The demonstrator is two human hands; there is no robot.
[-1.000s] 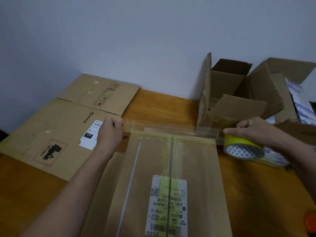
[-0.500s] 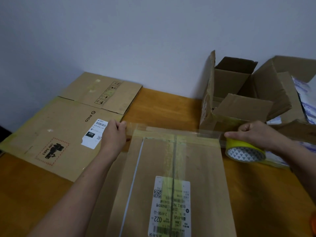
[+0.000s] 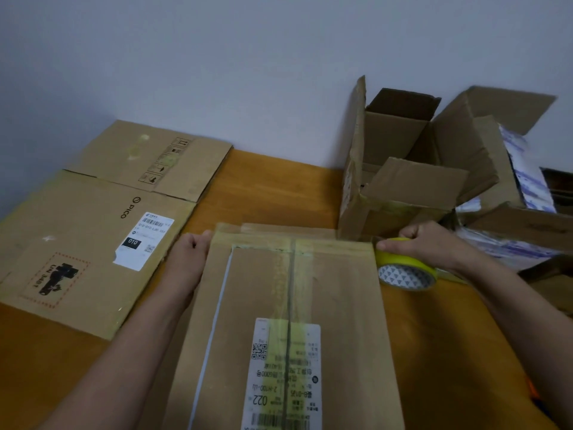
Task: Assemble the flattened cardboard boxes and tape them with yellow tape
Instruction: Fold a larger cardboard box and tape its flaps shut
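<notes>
An assembled cardboard box [image 3: 338, 305] with a white shipping label stands in front of me, its centre seam covered by yellow tape. A strip of tape [image 3: 291, 238] lies along its far top edge. My left hand [image 3: 189, 259] sits at the box's far left corner, pinching the end of the strip against the side. My right hand [image 3: 434, 243] grips the yellow tape roll [image 3: 406, 270] just off the box's far right corner.
Two flattened boxes [image 3: 93, 237] lie on the wooden table [image 3: 273, 193] at the left. Open assembled boxes [image 3: 403, 169] with raised flaps stand at the back right against the wall, more cardboard and printed packaging beside them. An orange object peeks in at the lower right.
The stretched tape strip has come down from above the box onto its far top edge. Both hands have lowered with it, the roll now sitting beside the right corner.
</notes>
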